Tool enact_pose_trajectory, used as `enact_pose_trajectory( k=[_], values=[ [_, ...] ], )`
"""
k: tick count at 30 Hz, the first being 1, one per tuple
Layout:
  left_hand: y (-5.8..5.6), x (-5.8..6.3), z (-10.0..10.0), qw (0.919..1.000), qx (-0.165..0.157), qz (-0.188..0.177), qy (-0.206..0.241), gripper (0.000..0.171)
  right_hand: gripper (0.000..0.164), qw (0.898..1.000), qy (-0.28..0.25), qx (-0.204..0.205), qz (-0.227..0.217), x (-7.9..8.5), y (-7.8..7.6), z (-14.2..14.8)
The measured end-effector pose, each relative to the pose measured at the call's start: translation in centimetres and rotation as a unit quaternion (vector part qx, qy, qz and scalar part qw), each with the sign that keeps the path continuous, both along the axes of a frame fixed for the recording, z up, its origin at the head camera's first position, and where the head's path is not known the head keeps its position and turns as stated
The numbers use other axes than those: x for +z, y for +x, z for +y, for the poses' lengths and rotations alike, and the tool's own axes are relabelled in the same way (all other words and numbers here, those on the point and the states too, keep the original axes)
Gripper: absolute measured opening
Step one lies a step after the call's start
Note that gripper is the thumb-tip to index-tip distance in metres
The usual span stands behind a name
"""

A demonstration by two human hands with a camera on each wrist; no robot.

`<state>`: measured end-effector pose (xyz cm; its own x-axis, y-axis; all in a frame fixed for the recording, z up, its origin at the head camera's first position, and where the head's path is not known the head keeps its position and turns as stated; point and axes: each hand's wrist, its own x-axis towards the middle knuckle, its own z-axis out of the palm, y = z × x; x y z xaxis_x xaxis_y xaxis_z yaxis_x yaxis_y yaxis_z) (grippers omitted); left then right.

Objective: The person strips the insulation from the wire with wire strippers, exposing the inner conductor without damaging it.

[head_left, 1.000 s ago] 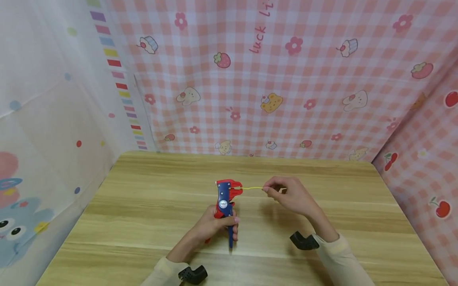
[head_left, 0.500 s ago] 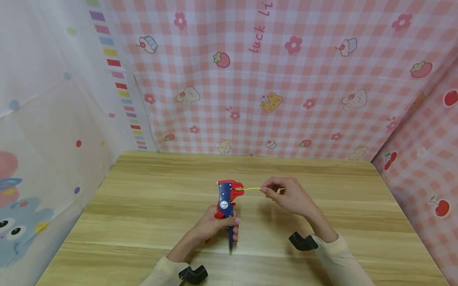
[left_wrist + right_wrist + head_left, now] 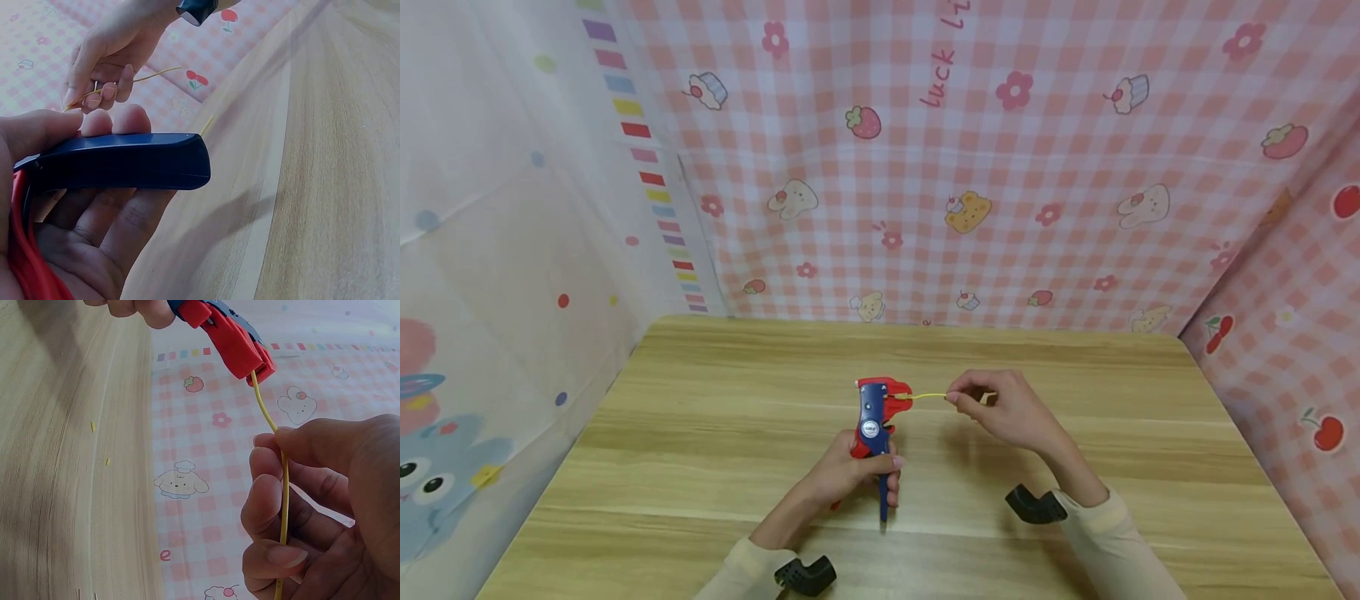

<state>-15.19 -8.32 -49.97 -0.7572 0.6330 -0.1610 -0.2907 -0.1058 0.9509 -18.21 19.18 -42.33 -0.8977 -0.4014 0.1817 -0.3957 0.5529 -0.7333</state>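
Observation:
My left hand (image 3: 842, 472) grips a pair of blue and red wire strippers (image 3: 870, 407) by the handles, head upward. In the left wrist view my fingers curl round the blue handle (image 3: 125, 162), with a red handle lying against the palm. Between thumb and fingertips my right hand (image 3: 1013, 414) pinches a thin yellow wire (image 3: 929, 396). One end of it runs into the red nose of the strippers; its tip inside is hidden. The right wrist view has the wire (image 3: 285, 494) trailing down across my curled fingers, below the red nose (image 3: 234, 347).
The wooden table (image 3: 715, 400) lies beneath both hands. Small yellow bits (image 3: 93, 427) rest on it. Patterned cloth (image 3: 880, 175) hangs along the back and sides. A black mount (image 3: 1036, 506) sits at the right wrist, another black mount (image 3: 807, 575) at the left.
The strippers have shifted slightly right and my right hand slightly left, so the stretch of wire between them is a little shorter. Both holds stay the same.

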Motion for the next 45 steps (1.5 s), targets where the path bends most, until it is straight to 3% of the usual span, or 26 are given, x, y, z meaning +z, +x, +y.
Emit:
enact_pose_trajectory(
  k=[8,15,27,37,45],
  values=[
    [0.0,0.2,0.0,1.0,-0.003,0.004,0.0,0.022,0.008,1.0,0.002,0.004,0.006,0.0,-0.2,0.1],
    [-0.1,0.3,0.0,0.9999,0.001,0.01,-0.005,0.012,0.008,1.0,0.004,0.008,0.014,0.0,-0.3,0.2],
    [0.4,0.5,0.2,0.9988,0.037,-0.002,-0.032,0.005,0.007,1.0,0.002,0.009,0.002,-0.2,-0.3,0.1],
    [1.0,0.4,0.8,0.9971,0.067,-0.001,-0.036,0.012,0.01,1.0,0.001,0.014,0.005,-0.1,-0.2,0.2],
    [0.7,0.2,0.6,0.9986,0.04,0.002,-0.036,0.006,0.01,1.0,0.0,0.01,0.005,-0.2,0.0,0.5]
  ],
)
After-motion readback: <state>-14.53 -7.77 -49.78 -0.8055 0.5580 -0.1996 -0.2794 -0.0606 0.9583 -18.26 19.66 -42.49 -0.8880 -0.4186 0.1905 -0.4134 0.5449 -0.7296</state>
